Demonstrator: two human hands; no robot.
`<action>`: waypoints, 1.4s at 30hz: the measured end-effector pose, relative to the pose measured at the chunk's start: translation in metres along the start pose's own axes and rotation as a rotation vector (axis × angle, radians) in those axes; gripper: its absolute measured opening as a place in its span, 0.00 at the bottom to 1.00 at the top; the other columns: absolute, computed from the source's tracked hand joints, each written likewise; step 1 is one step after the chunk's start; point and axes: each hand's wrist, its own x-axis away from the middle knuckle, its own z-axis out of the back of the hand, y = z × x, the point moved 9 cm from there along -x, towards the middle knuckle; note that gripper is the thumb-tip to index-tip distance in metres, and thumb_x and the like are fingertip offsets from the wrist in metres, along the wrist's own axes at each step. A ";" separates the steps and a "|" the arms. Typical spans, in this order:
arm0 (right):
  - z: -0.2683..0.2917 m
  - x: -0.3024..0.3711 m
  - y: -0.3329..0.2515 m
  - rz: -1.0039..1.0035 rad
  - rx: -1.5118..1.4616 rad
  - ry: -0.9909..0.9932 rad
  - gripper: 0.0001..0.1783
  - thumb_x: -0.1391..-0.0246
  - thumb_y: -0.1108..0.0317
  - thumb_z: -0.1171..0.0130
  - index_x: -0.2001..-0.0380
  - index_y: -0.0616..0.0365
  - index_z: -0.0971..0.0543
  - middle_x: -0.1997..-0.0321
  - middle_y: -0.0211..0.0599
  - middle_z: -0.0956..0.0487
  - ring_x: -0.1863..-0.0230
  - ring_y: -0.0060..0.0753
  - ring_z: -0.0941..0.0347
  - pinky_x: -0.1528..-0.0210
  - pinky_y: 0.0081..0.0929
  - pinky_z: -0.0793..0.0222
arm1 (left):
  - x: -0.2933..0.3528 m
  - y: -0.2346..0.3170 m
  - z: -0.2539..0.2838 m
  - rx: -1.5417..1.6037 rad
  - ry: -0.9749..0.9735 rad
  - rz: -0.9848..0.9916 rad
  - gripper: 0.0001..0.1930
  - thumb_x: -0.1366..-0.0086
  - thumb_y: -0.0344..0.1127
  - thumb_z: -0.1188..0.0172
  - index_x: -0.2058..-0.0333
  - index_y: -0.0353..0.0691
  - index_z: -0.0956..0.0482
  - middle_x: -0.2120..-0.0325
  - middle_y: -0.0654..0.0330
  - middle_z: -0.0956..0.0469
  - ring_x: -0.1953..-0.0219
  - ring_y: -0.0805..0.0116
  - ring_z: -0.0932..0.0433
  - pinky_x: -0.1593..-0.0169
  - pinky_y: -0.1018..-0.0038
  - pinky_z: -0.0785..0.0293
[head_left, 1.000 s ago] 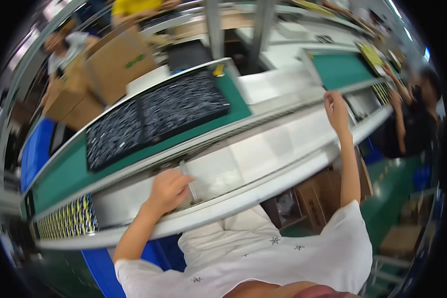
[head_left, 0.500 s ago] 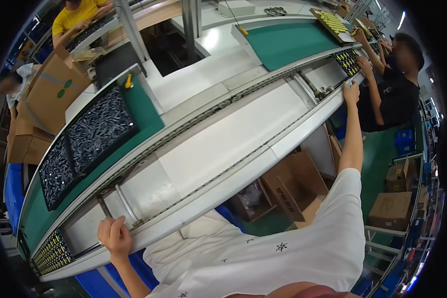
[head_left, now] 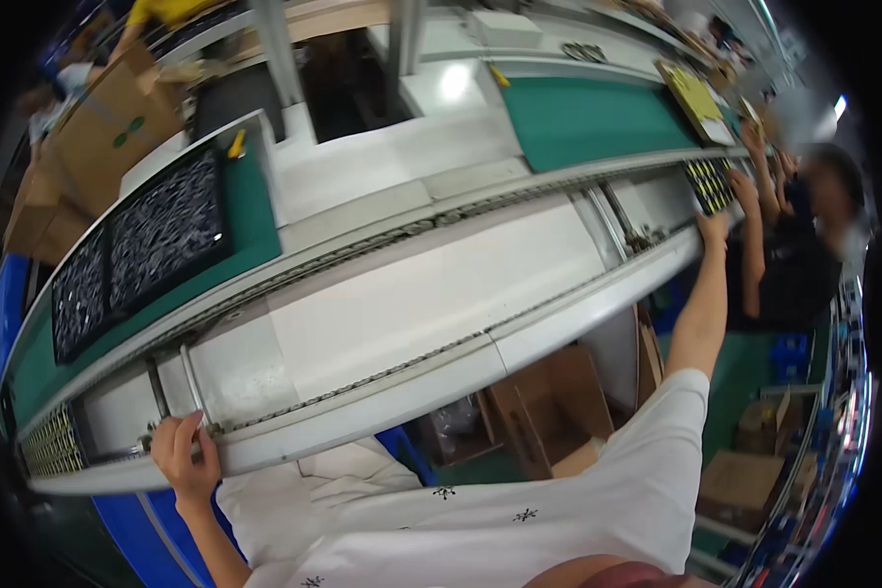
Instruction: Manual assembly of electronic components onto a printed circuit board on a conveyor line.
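My left hand rests on the near white rail of the conveyor at the left, fingers loosely bent and thumb apart, holding nothing visible. Beyond it, at the far left end of the track, sits a tray of black-and-yellow parts. My right arm stretches to the far right, where my right hand closes at the near edge of another tray of black-and-yellow parts. Its fingertips are partly hidden. A co-worker's hand is at that tray's right side.
Two black bins of small dark parts lie on the green mat at the left. A yellow-handled tool is beside them. A yellow panel leans at the back right. Cardboard boxes stand below the rail. A co-worker stands at the right.
The view has shifted. My right hand has moved from the rail to the near edge of the right tray. My left hand stays on the rail, its fingers less tightly curled.
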 end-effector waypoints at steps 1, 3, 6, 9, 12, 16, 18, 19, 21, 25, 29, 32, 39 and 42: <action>0.005 -0.025 0.016 0.071 -0.023 -0.032 0.51 0.58 0.42 0.33 0.37 0.59 0.39 0.40 0.54 0.30 0.38 0.58 0.35 0.39 0.56 0.40 | 0.007 -0.010 -0.004 0.006 0.036 0.035 0.13 0.50 0.18 0.43 0.64 0.35 0.22 0.80 0.57 0.31 0.79 0.61 0.32 0.74 0.68 0.38; -0.027 -0.019 -0.010 0.237 -0.132 -0.084 0.40 0.57 0.44 0.34 0.45 0.57 0.27 0.40 0.54 0.30 0.41 0.54 0.33 0.40 0.42 0.36 | -0.004 0.005 0.005 -0.025 0.013 0.007 0.13 0.53 0.19 0.42 0.66 0.36 0.22 0.81 0.58 0.31 0.79 0.60 0.32 0.74 0.67 0.38; 0.014 -0.028 0.026 0.221 -0.139 0.084 0.36 0.53 0.44 0.36 0.50 0.65 0.24 0.48 0.57 0.25 0.45 0.53 0.29 0.44 0.41 0.35 | -0.002 -0.003 0.000 0.026 0.052 -0.009 0.13 0.55 0.20 0.41 0.67 0.37 0.22 0.81 0.58 0.31 0.79 0.60 0.31 0.74 0.67 0.38; 0.004 0.002 -0.006 0.068 -0.282 0.021 0.35 0.52 0.44 0.36 0.54 0.66 0.25 0.54 0.56 0.21 0.49 0.52 0.26 0.46 0.42 0.34 | -0.003 0.006 0.009 0.019 0.017 -0.001 0.13 0.58 0.21 0.41 0.69 0.38 0.22 0.81 0.58 0.30 0.79 0.59 0.30 0.74 0.66 0.37; 0.026 0.054 -0.041 0.067 -0.302 -0.046 0.35 0.51 0.43 0.37 0.54 0.65 0.27 0.57 0.55 0.20 0.52 0.54 0.24 0.48 0.43 0.33 | -0.006 0.019 0.019 0.049 0.040 -0.053 0.14 0.60 0.22 0.40 0.69 0.39 0.21 0.79 0.58 0.28 0.77 0.59 0.28 0.74 0.66 0.34; 0.065 0.092 -0.057 0.099 -0.230 -0.032 0.36 0.49 0.40 0.40 0.52 0.64 0.29 0.56 0.55 0.20 0.52 0.56 0.24 0.49 0.44 0.33 | -0.003 0.014 0.023 0.117 0.080 -0.094 0.14 0.60 0.24 0.39 0.69 0.40 0.20 0.76 0.58 0.25 0.75 0.59 0.25 0.70 0.66 0.29; 0.076 0.111 -0.070 0.102 -0.229 -0.030 0.37 0.48 0.39 0.42 0.51 0.64 0.30 0.56 0.55 0.20 0.51 0.56 0.25 0.50 0.44 0.33 | 0.001 0.012 0.026 0.199 0.105 -0.126 0.16 0.59 0.25 0.38 0.66 0.41 0.19 0.71 0.59 0.23 0.71 0.59 0.23 0.66 0.66 0.26; 0.081 0.124 -0.080 0.131 -0.210 -0.037 0.38 0.48 0.38 0.44 0.51 0.64 0.30 0.56 0.55 0.20 0.51 0.57 0.25 0.50 0.45 0.33 | 0.002 0.010 0.028 0.192 0.102 -0.119 0.16 0.59 0.25 0.38 0.66 0.41 0.19 0.71 0.59 0.23 0.71 0.59 0.23 0.66 0.66 0.26; 0.086 0.148 -0.108 0.198 -0.177 -0.058 0.39 0.46 0.35 0.48 0.50 0.64 0.31 0.55 0.54 0.20 0.51 0.58 0.25 0.49 0.45 0.33 | 0.002 0.013 0.037 0.195 0.114 -0.205 0.18 0.55 0.27 0.37 0.60 0.42 0.19 0.63 0.59 0.22 0.64 0.60 0.22 0.63 0.67 0.27; 0.109 0.183 -0.142 0.290 -0.202 -0.007 0.40 0.44 0.34 0.53 0.50 0.64 0.30 0.54 0.55 0.21 0.51 0.60 0.26 0.50 0.45 0.33 | -0.011 -0.001 0.062 0.139 0.072 -0.262 0.30 0.53 0.30 0.35 0.47 0.46 0.25 0.43 0.59 0.30 0.45 0.60 0.30 0.43 0.61 0.37; 0.114 0.214 -0.157 0.301 -0.139 -0.127 0.40 0.43 0.33 0.55 0.48 0.62 0.30 0.53 0.54 0.21 0.51 0.60 0.26 0.50 0.45 0.33 | -0.018 -0.009 0.111 0.038 0.181 -0.320 0.34 0.58 0.36 0.31 0.46 0.52 0.25 0.40 0.58 0.33 0.42 0.60 0.34 0.42 0.63 0.42; 0.130 0.240 -0.182 0.318 -0.138 -0.085 0.40 0.42 0.33 0.56 0.47 0.61 0.30 0.54 0.53 0.21 0.51 0.58 0.26 0.50 0.45 0.32 | -0.004 -0.019 0.144 0.024 0.257 -0.350 0.34 0.58 0.38 0.31 0.47 0.55 0.25 0.40 0.59 0.33 0.42 0.61 0.34 0.42 0.63 0.42; 0.155 0.294 -0.214 0.402 -0.128 -0.096 0.39 0.43 0.34 0.55 0.47 0.60 0.29 0.54 0.50 0.20 0.51 0.55 0.25 0.49 0.45 0.32 | 0.036 -0.014 0.197 -0.080 0.434 -0.418 0.30 0.56 0.41 0.31 0.50 0.62 0.22 0.41 0.67 0.31 0.42 0.68 0.34 0.38 0.63 0.46; 0.167 0.308 -0.224 0.431 -0.148 -0.105 0.38 0.43 0.35 0.54 0.47 0.61 0.29 0.54 0.50 0.20 0.51 0.54 0.25 0.50 0.44 0.32 | 0.049 -0.009 0.208 -0.207 0.483 -0.444 0.27 0.55 0.42 0.32 0.52 0.64 0.21 0.42 0.70 0.30 0.42 0.71 0.34 0.36 0.64 0.48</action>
